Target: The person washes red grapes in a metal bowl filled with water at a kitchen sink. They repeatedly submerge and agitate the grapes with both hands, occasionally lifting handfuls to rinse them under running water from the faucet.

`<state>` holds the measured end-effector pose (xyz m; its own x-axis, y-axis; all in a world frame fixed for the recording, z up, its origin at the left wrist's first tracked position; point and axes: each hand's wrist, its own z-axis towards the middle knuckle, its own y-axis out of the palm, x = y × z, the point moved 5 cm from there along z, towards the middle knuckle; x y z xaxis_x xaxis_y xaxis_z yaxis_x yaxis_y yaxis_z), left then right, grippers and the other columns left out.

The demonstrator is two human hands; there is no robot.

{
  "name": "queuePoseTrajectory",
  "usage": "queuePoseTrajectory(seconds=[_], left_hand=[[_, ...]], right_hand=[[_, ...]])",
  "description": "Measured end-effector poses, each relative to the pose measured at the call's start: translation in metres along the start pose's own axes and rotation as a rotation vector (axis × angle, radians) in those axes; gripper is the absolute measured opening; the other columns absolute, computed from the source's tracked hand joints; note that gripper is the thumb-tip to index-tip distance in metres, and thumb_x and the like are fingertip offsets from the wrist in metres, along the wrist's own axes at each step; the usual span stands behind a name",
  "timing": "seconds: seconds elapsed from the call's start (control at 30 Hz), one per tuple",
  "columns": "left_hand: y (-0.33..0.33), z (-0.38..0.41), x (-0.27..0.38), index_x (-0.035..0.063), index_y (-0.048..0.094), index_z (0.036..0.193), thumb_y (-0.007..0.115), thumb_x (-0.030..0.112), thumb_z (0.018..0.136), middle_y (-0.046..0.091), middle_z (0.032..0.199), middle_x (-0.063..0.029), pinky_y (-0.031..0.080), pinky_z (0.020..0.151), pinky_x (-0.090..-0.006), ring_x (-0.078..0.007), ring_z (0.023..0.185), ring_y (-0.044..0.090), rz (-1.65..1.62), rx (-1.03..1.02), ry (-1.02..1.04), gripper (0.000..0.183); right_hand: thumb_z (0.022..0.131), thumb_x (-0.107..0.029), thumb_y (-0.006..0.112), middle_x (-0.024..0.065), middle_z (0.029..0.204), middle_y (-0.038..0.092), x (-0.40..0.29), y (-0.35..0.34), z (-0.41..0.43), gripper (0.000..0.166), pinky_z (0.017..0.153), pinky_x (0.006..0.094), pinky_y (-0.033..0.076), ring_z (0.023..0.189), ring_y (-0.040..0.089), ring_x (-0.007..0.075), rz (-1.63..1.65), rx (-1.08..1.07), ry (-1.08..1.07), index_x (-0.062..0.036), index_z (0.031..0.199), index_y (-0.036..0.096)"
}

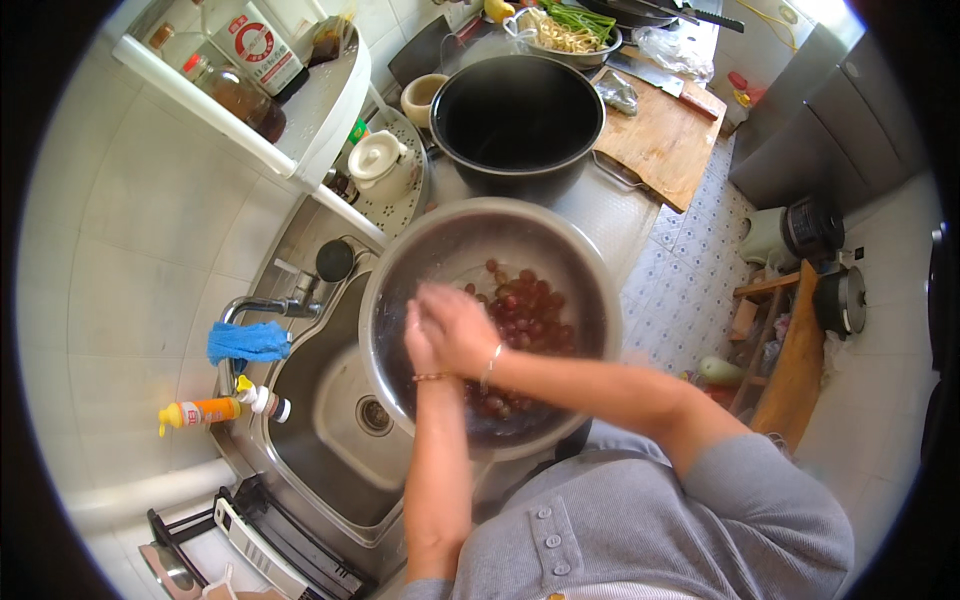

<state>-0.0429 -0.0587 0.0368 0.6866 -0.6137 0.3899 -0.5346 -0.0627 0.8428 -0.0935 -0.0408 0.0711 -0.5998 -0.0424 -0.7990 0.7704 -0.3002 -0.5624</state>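
Observation:
My left hand [421, 347] and my right hand [459, 324] are pressed together above the left half of a wide stainless steel basin [604, 285]. The right hand lies across the left palm and fingers, and both are blurred. Whether anything sits between the palms is hidden. Red grapes [529, 304] lie in the basin to the right of my hands, apparently in water, and a few more show below my right wrist. A beaded bracelet circles my left wrist; a light bangle is on my right.
The basin overlaps the steel sink [330, 442], beside a faucet [259, 304] draped with a blue cloth [247, 343]. Beyond the basin stand a big dark pot [517, 112] and a cutting board [664, 142] bearing a knife [660, 82]. A corner shelf [330, 97] juts out at upper left.

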Motion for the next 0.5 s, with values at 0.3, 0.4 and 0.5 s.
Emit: queuePoseTrajectory(seconds=[0.3,0.4,0.5], left_hand=[[-0.006,-0.005,-0.018,0.0134,0.042,0.125,0.036,0.040,0.092,0.049,0.121,-0.0130,0.035,0.096,-0.0492,-0.0270,0.110,0.049,-0.254,0.025,-0.045,0.043],[-0.014,-0.003,0.001,0.0122,0.041,0.125,0.037,0.038,0.092,0.051,0.112,-0.0139,0.035,0.097,-0.0482,-0.0292,0.103,0.050,-0.032,0.169,0.066,0.042],[-0.007,-0.005,0.005,0.0109,0.038,0.126,0.037,0.037,0.092,0.050,0.107,-0.0113,0.034,0.100,-0.0457,-0.0286,0.101,0.050,-0.007,0.160,0.128,0.043]], right_hand=[[0.082,-0.023,0.050,0.0182,0.118,0.052,-0.004,-0.021,0.016,0.034,0.101,0.0403,0.031,0.115,0.044,0.0323,0.144,-0.065,0.083,-0.0026,0.108,0.056],[0.084,-0.020,0.048,0.0223,0.119,0.050,-0.008,-0.011,-0.003,0.033,0.104,0.0456,0.026,0.118,0.041,0.0367,0.074,-0.177,0.092,-0.0003,0.109,0.054],[0.085,-0.025,0.046,0.0184,0.118,0.051,-0.014,-0.007,-0.013,0.033,0.104,0.0503,0.022,0.119,0.040,0.0367,0.061,0.018,-0.023,-0.0049,0.110,0.055]])
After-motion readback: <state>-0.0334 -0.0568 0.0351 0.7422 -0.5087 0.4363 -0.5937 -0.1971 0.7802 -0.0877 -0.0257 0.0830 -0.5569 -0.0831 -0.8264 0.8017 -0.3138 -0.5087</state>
